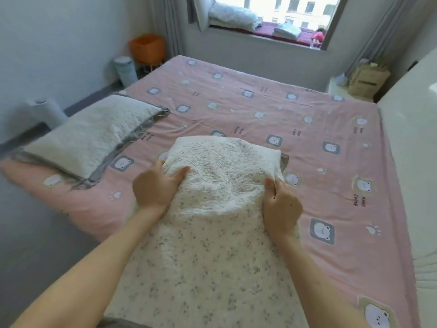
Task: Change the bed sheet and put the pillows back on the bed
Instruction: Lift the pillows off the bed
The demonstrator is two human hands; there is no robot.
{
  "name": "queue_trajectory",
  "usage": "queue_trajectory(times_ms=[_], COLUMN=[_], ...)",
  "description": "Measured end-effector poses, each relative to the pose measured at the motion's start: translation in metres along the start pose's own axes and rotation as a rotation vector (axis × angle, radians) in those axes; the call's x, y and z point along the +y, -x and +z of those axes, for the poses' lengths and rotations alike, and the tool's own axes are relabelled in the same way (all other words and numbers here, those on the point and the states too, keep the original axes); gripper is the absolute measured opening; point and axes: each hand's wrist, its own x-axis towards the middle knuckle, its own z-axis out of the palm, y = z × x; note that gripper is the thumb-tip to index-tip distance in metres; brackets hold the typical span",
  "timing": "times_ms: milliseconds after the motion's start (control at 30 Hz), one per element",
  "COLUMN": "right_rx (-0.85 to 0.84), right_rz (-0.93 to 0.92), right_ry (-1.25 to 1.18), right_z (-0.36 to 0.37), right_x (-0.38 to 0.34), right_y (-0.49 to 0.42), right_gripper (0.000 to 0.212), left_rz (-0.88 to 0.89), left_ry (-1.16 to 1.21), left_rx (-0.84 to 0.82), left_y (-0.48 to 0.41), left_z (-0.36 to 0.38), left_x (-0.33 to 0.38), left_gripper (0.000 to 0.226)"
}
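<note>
A pink bed sheet (272, 110) with bear prints covers the bed. One white fluffy pillow with a grey border (89, 136) lies flat at the bed's left edge. A second white pillow with small grey specks (220, 185) is in front of me, stretching from the bottom of the view toward the bed's middle. My left hand (156, 185) grips its left side, thumb on top. My right hand (282, 204) pinches its right side with curled fingers.
A white wall or headboard (411, 162) runs along the bed's right side. An orange basket (147, 48) and a white bin (125, 69) stand at the far left. A cardboard box (367, 79) sits far right. Bedding (234, 15) lies on the window sill.
</note>
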Motion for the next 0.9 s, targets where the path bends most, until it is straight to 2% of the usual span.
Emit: queue_trajectory(times_ms=[67,167,233,367,500,667,900], right_rx=[-0.034,-0.125,-0.176,-0.331,-0.471,-0.502,-0.414], right_rz=[-0.031,-0.053,-0.101,-0.195,-0.206,-0.14,-0.066], right_ry=[-0.073,-0.134,-0.178,-0.261,-0.303,-0.291,-0.308], right_z=[0.009,0.027,0.041,0.074,0.125,0.199,0.271], right_x=[-0.031,-0.078,-0.108,-0.187,-0.268,-0.367,-0.474], right_y=[0.001,0.007,0.012,0.028,0.051,0.08,0.095], right_gripper=[0.044,0.065,0.072,0.051,0.034,0.032,0.037], left_rz=[-0.052,-0.121,-0.171,-0.295,-0.403,-0.438,-0.326], left_ry=[-0.017,-0.057,-0.052,-0.044,-0.067,-0.116,-0.114], left_rx=[0.076,0.168,0.214,0.271,0.293,0.242,0.232], left_y=[0.0,-0.006,-0.008,-0.016,-0.043,-0.102,-0.2], left_z=[-0.03,-0.067,-0.086,-0.121,-0.156,-0.195,-0.227], left_x=[-0.02,-0.054,-0.085,-0.162,-0.241,-0.342,-0.438], left_gripper=[0.084,0.088,0.091,0.091,0.07,0.062,0.061])
